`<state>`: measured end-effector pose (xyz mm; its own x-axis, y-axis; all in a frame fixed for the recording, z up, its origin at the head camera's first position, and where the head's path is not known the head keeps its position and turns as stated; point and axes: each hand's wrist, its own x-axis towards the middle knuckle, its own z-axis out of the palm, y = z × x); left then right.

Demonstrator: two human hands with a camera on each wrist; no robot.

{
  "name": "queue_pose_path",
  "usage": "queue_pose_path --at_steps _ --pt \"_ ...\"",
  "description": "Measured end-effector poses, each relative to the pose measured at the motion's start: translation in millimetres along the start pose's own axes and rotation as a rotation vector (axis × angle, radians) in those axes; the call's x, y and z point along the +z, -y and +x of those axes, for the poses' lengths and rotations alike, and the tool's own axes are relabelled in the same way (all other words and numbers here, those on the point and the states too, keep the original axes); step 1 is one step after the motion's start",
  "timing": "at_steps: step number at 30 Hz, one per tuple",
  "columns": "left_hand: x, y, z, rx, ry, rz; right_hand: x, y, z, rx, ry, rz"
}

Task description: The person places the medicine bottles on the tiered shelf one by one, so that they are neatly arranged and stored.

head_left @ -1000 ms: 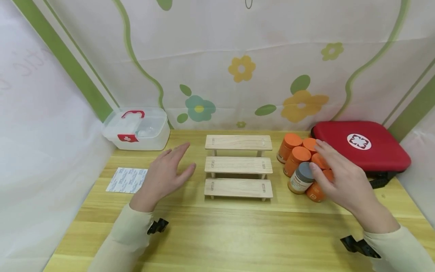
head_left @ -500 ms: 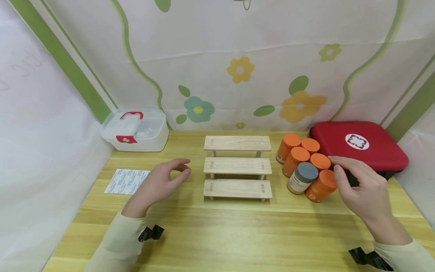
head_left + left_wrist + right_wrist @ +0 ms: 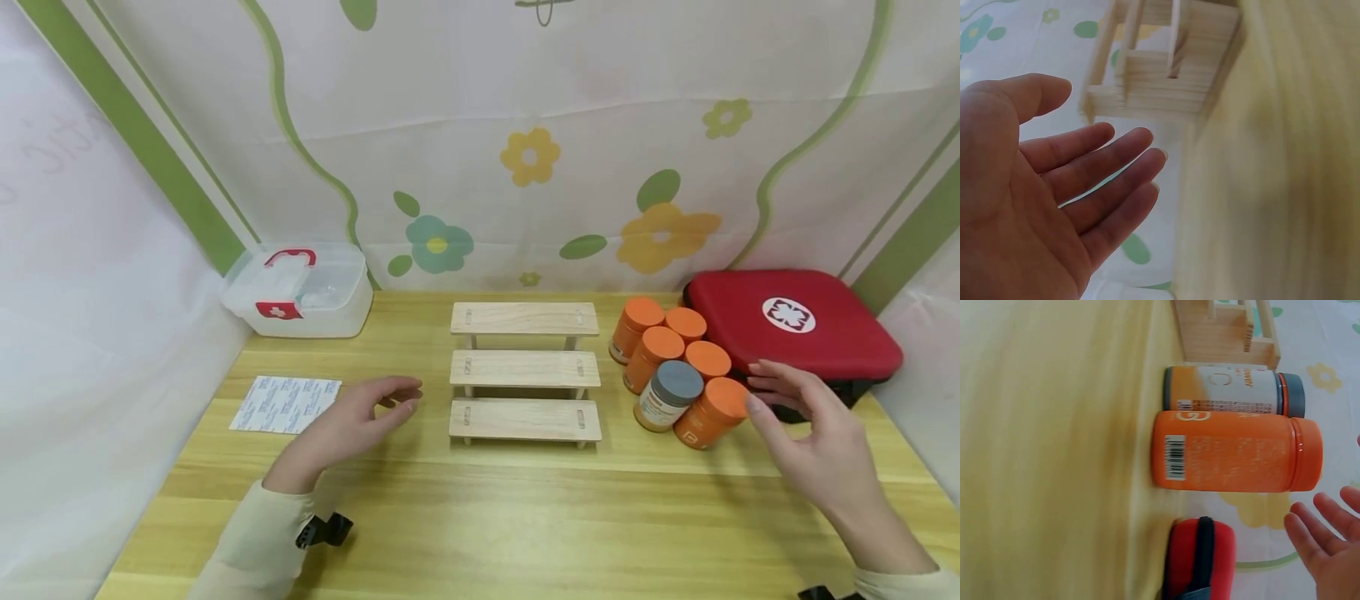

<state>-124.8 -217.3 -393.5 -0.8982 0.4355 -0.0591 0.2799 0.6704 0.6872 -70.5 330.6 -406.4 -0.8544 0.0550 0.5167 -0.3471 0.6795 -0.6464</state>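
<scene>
Tabletop [image 3: 525,525] left room between left hand [image 3: 360,423] and right hand [image 3: 825,446] | both half-spread, empty | orange bottle [image 3: 701,422] stood upright, cap [image 3: 727,397] up, just left of right hand

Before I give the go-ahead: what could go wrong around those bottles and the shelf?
The front orange bottle stands close beside the grey-capped bottle, so the right hand might knock one while gripping the other. The red case sits near them too and could crowd that hand. The left hand is left of the wooden shelf and might nudge it moving inward.
</scene>
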Motion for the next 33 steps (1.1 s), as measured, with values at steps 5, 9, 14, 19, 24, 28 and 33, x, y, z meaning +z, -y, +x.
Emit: queue_pose_path --at_steps 5,9,14,19,24,28,33 --pt "10.4 5.3 0.4 -0.003 0.045 -0.031 -1.4 -11.7 -8.6 0.146 0.131 0.045" --pt "19.7 8.9 2.7 -0.007 0.073 -0.067 1.2 -19.9 -14.6 0.251 0.226 0.028" --pt "28.6 6.7 6.5 -0.029 0.099 -0.135 8.0 -23.8 -19.7 0.283 0.276 -0.012" --pt "34.7 4.8 10.7 -0.018 0.121 -0.187 14.5 -22.1 -23.3 0.255 0.248 0.0" --pt "38.4 3.7 14.0 -0.027 0.128 -0.194 17.8 -20.0 -23.1 0.282 0.226 -0.01" --pt "40.1 2.9 15.2 -0.037 0.126 -0.185 18.5 -19.1 -23.1 0.308 0.225 -0.023" --pt "42.1 1.5 17.1 -0.037 0.118 -0.167 18.4 -19.0 -22.7 0.322 0.231 -0.023"
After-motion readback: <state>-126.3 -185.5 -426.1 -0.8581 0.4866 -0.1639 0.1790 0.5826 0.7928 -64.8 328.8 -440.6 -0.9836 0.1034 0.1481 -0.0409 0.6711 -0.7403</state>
